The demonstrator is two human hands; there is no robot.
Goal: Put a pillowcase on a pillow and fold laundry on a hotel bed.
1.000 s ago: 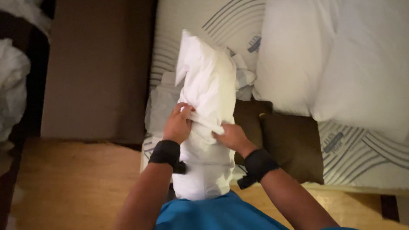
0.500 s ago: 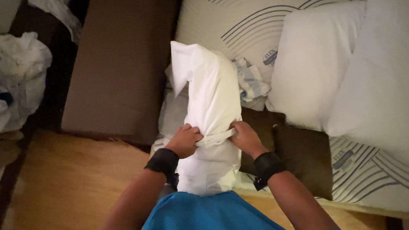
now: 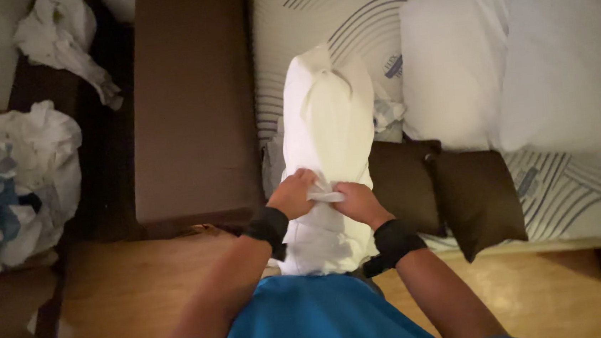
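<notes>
A white pillow in a white pillowcase (image 3: 329,124) stands on end against the edge of a bare mattress (image 3: 303,18), its lower part hanging toward my body. My left hand (image 3: 294,193) and my right hand (image 3: 357,202) grip the pillowcase cloth side by side at the pillow's middle, fingers closed on a bunched fold. Both wrists wear black bands.
Two large white pillows (image 3: 513,52) lie on the mattress at the right, two brown cushions (image 3: 445,193) in front of them. A brown bench (image 3: 192,106) stands left of the bed. Crumpled white and striped linen (image 3: 19,177) is piled at far left. The floor is wood.
The pillow has turned more upright and shifted right in view. My hands have come closer together on the cloth at its middle.
</notes>
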